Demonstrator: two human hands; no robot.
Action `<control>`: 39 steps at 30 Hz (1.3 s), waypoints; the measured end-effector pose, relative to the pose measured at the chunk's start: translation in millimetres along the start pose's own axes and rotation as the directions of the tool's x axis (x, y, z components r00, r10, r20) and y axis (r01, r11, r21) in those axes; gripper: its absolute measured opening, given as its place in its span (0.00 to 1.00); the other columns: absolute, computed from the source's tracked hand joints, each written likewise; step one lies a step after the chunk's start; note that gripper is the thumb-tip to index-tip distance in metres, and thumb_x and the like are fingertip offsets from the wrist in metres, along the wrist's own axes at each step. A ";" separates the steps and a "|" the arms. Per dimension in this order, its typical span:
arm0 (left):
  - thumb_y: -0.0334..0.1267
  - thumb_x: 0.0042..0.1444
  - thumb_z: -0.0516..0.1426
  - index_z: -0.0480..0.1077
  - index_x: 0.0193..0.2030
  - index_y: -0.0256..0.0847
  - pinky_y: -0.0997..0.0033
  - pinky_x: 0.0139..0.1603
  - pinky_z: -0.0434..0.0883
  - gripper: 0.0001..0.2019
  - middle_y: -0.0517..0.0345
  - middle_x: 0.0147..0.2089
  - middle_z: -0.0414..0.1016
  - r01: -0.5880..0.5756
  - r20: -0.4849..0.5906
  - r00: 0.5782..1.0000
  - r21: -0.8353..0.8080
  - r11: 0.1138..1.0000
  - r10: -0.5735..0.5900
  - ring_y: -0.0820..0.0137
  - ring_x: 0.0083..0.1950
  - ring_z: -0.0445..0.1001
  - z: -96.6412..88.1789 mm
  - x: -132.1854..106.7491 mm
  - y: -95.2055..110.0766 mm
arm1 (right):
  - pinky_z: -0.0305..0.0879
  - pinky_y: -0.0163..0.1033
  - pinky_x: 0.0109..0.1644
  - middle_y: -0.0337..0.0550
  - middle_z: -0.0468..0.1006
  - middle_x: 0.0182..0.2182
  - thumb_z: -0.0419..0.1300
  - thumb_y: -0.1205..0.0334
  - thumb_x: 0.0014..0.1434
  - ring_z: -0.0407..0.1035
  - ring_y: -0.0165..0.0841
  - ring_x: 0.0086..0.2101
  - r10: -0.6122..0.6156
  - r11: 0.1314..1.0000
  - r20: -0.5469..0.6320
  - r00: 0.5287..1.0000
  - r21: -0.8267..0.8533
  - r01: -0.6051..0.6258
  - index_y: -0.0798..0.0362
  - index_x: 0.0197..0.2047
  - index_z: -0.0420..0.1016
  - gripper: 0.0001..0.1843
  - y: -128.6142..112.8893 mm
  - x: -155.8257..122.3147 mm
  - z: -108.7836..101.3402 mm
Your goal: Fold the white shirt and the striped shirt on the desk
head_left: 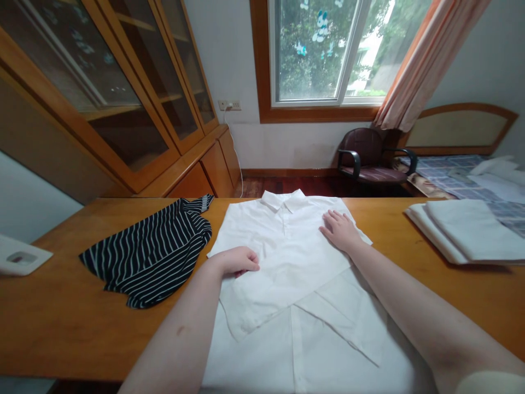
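A white collared shirt [287, 257] lies spread on the wooden table, its collar at the far edge and its button placket running toward me. My left hand [241, 260] is closed at the shirt's left side, fingers curled into the fabric; the fingertips are partly hidden. Flat on the upper right of the shirt rests my right hand [340, 230], with its fingers stretched out. Near me the lower edge is uneven, with a corner folded at the right. More white cloth with a placket [297, 350] fills the foreground; whether it belongs to another garment I cannot tell.
Left of the shirt lies a black-and-white striped garment [156, 254] on the table [53, 317]. Folded white cloth [471, 232] is stacked at the right. A white object [22, 257] sits at the left edge. Beyond are a cabinet [172, 148], a chair [369, 158] and a bed [467, 169].
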State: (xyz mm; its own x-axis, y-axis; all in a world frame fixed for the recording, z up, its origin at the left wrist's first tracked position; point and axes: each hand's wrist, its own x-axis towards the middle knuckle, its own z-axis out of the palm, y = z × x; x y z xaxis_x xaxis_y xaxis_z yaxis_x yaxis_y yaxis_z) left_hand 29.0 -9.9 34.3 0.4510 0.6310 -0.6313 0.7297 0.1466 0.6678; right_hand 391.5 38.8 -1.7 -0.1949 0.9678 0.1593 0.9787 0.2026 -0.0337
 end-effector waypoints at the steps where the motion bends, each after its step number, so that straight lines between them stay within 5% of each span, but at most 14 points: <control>1: 0.44 0.42 0.57 0.65 0.27 0.39 0.76 0.18 0.54 0.10 0.66 0.18 0.59 -0.003 0.002 1.000 0.001 1.000 0.003 0.76 0.19 0.57 -0.2 0.0 0.1 | 0.39 0.50 0.64 0.50 0.60 0.61 0.46 0.48 0.62 0.50 0.41 0.61 -0.044 0.999 -0.023 0.999 -0.008 0.044 0.53 0.60 0.63 0.27 -1.2 -0.9 -1.0; 4: 0.43 0.41 0.57 0.65 0.27 0.40 0.76 0.19 0.54 0.10 0.66 0.18 0.59 -0.012 0.004 1.000 0.000 1.000 0.012 0.76 0.19 0.57 -0.3 -0.7 1.1 | 0.38 0.50 0.65 0.49 0.62 0.60 0.47 0.52 0.62 0.53 0.41 0.60 -0.065 0.998 -0.066 0.996 -0.026 0.063 0.53 0.58 0.65 0.25 -3.7 -1.0 -5.0; 11: 0.39 0.38 0.54 0.60 0.24 0.41 0.75 0.19 0.50 0.08 0.68 0.19 0.55 -0.003 0.000 1.000 0.033 0.999 0.003 0.77 0.20 0.54 0.1 -2.4 3.2 | 0.52 0.47 0.59 0.57 0.59 0.61 0.48 0.47 0.60 0.57 0.46 0.57 0.178 0.983 -0.001 0.984 -0.046 -0.178 0.57 0.58 0.64 0.29 8.0 10.0 -13.9; 18: 0.39 0.38 0.54 0.59 0.25 0.41 0.74 0.18 0.49 0.07 0.68 0.19 0.54 -0.021 0.030 0.999 0.030 0.999 0.020 0.77 0.20 0.53 -1.6 -0.1 -0.8 | 0.46 0.56 0.61 0.54 0.50 0.65 0.44 0.41 0.61 0.46 0.47 0.63 0.195 0.980 0.196 0.961 -0.006 -0.197 0.54 0.65 0.54 0.35 19.9 15.4 2.2; 21: 0.40 0.39 0.54 0.60 0.24 0.41 0.74 0.19 0.49 0.07 0.67 0.18 0.55 -0.019 0.022 1.000 0.039 0.999 0.018 0.76 0.20 0.54 -1.5 -0.6 0.2 | 0.48 0.50 0.62 0.52 0.52 0.65 0.44 0.44 0.62 0.48 0.44 0.62 0.188 0.973 0.189 0.964 0.100 -0.209 0.52 0.63 0.58 0.32 31.0 14.0 1.5; 25: 0.40 0.39 0.55 0.60 0.24 0.41 0.74 0.19 0.49 0.08 0.67 0.18 0.56 -0.009 0.003 1.000 0.035 0.999 0.009 0.76 0.19 0.54 -0.4 -2.9 4.0 | 0.60 0.42 0.52 0.55 0.71 0.52 0.44 0.54 0.62 0.65 0.43 0.51 0.391 0.882 0.157 0.907 0.217 -0.418 0.57 0.54 0.70 0.24 60.1 3.8 -13.5; 29: 0.41 0.41 0.55 0.59 0.23 0.41 0.73 0.19 0.49 0.09 0.66 0.18 0.55 0.005 0.003 1.000 -0.018 1.000 -0.005 0.76 0.20 0.54 0.6 -3.8 5.8 | 0.63 0.41 0.38 0.53 0.78 0.36 0.48 0.56 0.57 0.72 0.43 0.37 0.517 0.788 0.290 0.805 0.206 -0.580 0.56 0.37 0.77 0.19 84.7 -20.8 -26.1; 33: 0.41 0.41 0.55 0.58 0.23 0.41 0.73 0.19 0.50 0.09 0.66 0.18 0.55 0.016 0.003 1.000 -0.037 0.999 -0.015 0.76 0.20 0.53 0.2 -2.9 4.4 | 0.61 0.37 0.29 0.47 0.77 0.25 0.51 0.47 0.55 0.70 0.38 0.27 0.418 0.698 0.408 0.811 0.428 -0.575 0.54 0.31 0.76 0.21 83.8 -44.9 -28.0; 36: 0.42 0.42 0.55 0.59 0.23 0.41 0.73 0.19 0.50 0.09 0.66 0.19 0.55 0.014 0.007 1.000 -0.027 1.000 -0.014 0.75 0.20 0.54 -0.7 -1.9 2.9 | 0.62 0.38 0.34 0.47 0.78 0.28 0.52 0.44 0.53 0.71 0.40 0.32 0.480 0.681 0.269 0.835 0.486 -0.548 0.55 0.30 0.76 0.22 75.1 -51.6 -27.4; 39: 0.42 0.42 0.55 0.60 0.23 0.41 0.73 0.19 0.50 0.08 0.66 0.19 0.55 0.007 0.013 1.000 -0.020 1.000 -0.007 0.75 0.20 0.54 -1.1 -1.0 1.5 | 0.63 0.38 0.35 0.48 0.78 0.29 0.49 0.46 0.55 0.71 0.41 0.33 0.551 0.603 0.245 0.798 0.544 -0.583 0.55 0.31 0.76 0.23 73.0 -53.3 -29.5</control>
State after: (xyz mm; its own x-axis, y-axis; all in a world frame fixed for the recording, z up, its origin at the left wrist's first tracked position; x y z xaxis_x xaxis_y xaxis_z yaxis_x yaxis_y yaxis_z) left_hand 29.0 -9.5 36.4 0.4527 0.6200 -0.6408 0.7224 0.1662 0.6712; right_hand 475.2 -2.3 16.5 0.3677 0.9203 -0.1334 0.6685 -0.3613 -0.6501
